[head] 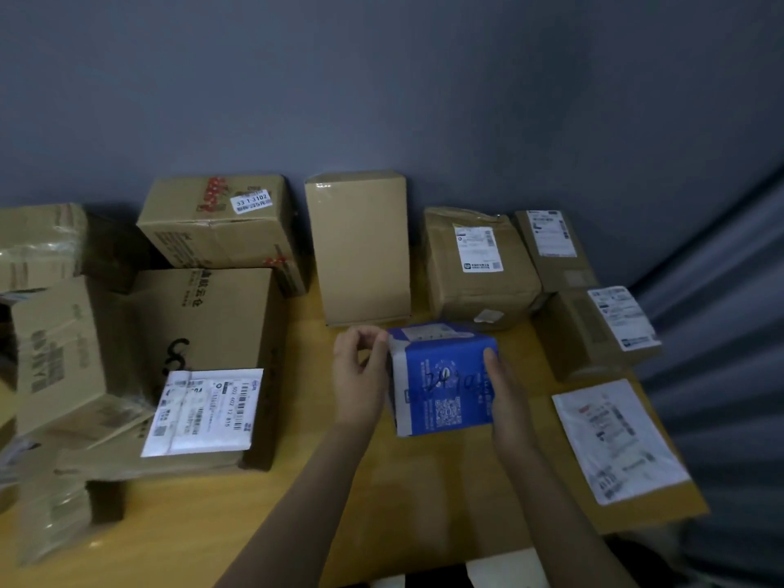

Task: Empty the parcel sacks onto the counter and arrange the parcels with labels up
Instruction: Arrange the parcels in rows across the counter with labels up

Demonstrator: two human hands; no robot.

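Note:
A blue and white parcel (441, 375) with handwriting and a QR code stands tilted on the wooden counter (382, 494), just in front of me. My left hand (360, 375) pinches its upper left corner with curled fingers. My right hand (507, 396) holds its right edge, thumb on the blue face. A white label strip shows on the parcel's top side.
Brown cartons stand along the grey wall: a plain upright box (360, 248), labelled boxes (479, 265) (551, 244) (602, 328) on the right, stacked cartons (212, 222) (203, 354) on the left. A flat white mailer (615, 439) lies near the right counter edge.

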